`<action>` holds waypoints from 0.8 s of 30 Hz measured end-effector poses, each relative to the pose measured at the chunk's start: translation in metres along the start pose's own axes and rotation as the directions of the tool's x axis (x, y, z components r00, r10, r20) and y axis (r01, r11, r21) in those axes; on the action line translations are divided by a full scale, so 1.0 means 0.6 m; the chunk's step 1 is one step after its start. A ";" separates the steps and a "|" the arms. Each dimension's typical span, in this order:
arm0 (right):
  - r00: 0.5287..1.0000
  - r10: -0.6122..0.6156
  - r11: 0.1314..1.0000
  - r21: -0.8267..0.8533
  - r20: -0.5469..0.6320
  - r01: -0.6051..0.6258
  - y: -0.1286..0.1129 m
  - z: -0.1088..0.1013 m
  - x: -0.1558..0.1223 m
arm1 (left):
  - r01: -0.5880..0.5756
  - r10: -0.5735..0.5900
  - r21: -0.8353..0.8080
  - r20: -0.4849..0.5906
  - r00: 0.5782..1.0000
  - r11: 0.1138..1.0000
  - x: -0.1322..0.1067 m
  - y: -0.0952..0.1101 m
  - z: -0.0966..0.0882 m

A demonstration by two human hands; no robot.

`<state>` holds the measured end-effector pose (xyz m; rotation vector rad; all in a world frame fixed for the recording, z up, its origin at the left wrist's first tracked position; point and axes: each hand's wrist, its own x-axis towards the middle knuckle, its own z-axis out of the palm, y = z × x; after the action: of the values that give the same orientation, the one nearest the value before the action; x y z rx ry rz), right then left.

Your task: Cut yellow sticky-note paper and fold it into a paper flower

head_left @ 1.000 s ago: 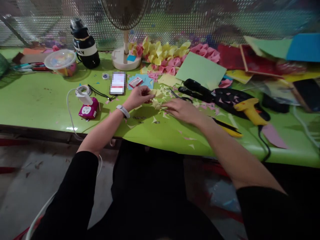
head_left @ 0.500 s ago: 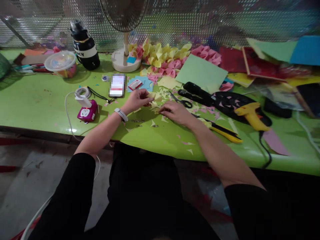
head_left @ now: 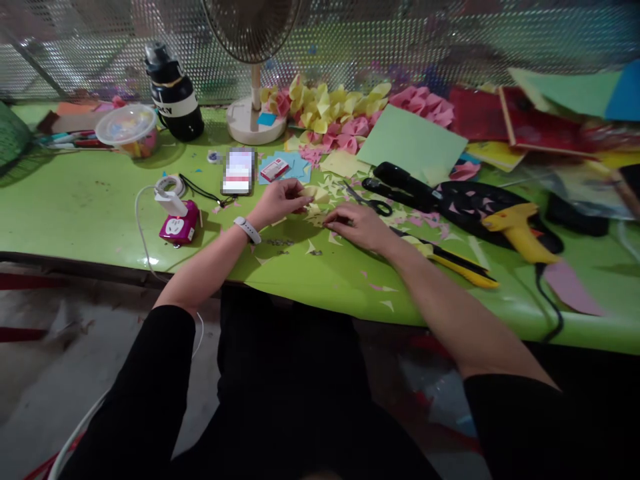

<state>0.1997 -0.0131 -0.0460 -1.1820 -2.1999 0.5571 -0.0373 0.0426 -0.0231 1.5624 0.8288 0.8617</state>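
Note:
My left hand [head_left: 281, 202] pinches a small piece of folded yellow paper [head_left: 318, 195] between thumb and fingers, just above the green tabletop. To its right, my right hand [head_left: 357, 225] is low over the table with its fingertips pressed together. Whatever those fingertips hold, if anything, is too small to make out. Yellow paper scraps [head_left: 340, 182] lie scattered around both hands. A pair of scissors [head_left: 377, 206] rests just beyond the right hand. Below the left hand is a small scatter of tiny dark bits [head_left: 280, 243].
Behind are a fan [head_left: 255, 123], yellow and pink paper flowers [head_left: 330, 110], a phone [head_left: 239, 171] and a black bottle [head_left: 176, 100]. To the right lie a black stapler [head_left: 407, 187], a yellow cutter [head_left: 463, 267] and a yellow glue gun [head_left: 517, 230]. A purple power adapter [head_left: 180, 223] sits left.
The view has shifted slightly, so the table things appear a little further right. My left hand keeps the yellow paper; the right hand stays low beside it with little visible change.

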 end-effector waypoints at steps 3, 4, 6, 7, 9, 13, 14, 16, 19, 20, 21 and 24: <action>1.000 0.010 1.000 0.016 0.003 -0.010 -0.002 -0.002 -0.004 | 0.002 -0.002 0.005 0.008 1.000 1.000 0.001 -0.001 0.000; 1.000 0.011 1.000 0.020 0.006 -0.011 -0.003 -0.002 -0.004 | 0.001 -0.001 0.003 0.008 1.000 1.000 0.001 -0.003 -0.001; 1.000 0.010 1.000 0.023 0.014 -0.010 -0.003 -0.003 -0.004 | -0.006 0.006 -0.002 0.007 1.000 1.000 0.002 -0.005 -0.001; 1.000 0.008 1.000 0.023 0.019 -0.008 -0.003 -0.004 -0.004 | -0.012 0.012 0.000 0.005 1.000 1.000 0.002 -0.007 -0.001; 1.000 0.010 1.000 0.022 0.021 -0.010 -0.004 -0.004 -0.003 | -0.026 0.026 0.008 0.001 1.000 1.000 0.003 -0.009 -0.001; 1.000 0.008 1.000 0.027 0.019 -0.009 -0.005 -0.004 -0.002 | -0.032 0.032 0.001 0.017 0.999 0.999 0.001 -0.012 0.001; 1.000 0.008 1.000 0.028 0.020 -0.009 -0.006 -0.004 -0.003 | -0.033 0.033 0.000 0.024 0.999 0.999 0.000 -0.013 0.001; 1.000 0.009 1.000 0.027 0.023 -0.010 -0.008 -0.004 -0.003 | -0.039 0.038 0.005 0.035 0.999 0.999 -0.001 -0.015 0.002; 1.000 0.015 1.000 0.022 0.023 -0.016 -0.011 -0.004 -0.004 | -0.041 0.041 0.031 0.030 0.999 0.999 0.000 -0.021 0.000; 1.000 0.014 1.000 0.019 0.023 -0.015 -0.012 -0.004 -0.004 | -0.041 0.040 0.038 0.026 0.999 0.998 0.000 -0.023 0.000; 1.000 0.015 1.000 0.017 0.024 -0.015 -0.012 -0.004 -0.004 | -0.040 0.039 0.042 0.025 0.999 0.998 0.001 -0.025 -0.001; 0.999 0.027 1.000 0.014 0.031 -0.027 -0.012 -0.004 -0.005 | -0.033 0.032 0.033 0.027 0.999 0.999 0.002 -0.029 -0.001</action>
<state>0.1984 -0.0191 -0.0405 -1.2052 -2.2053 0.6052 -0.0385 0.0463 -0.0404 1.6176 0.8041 0.8528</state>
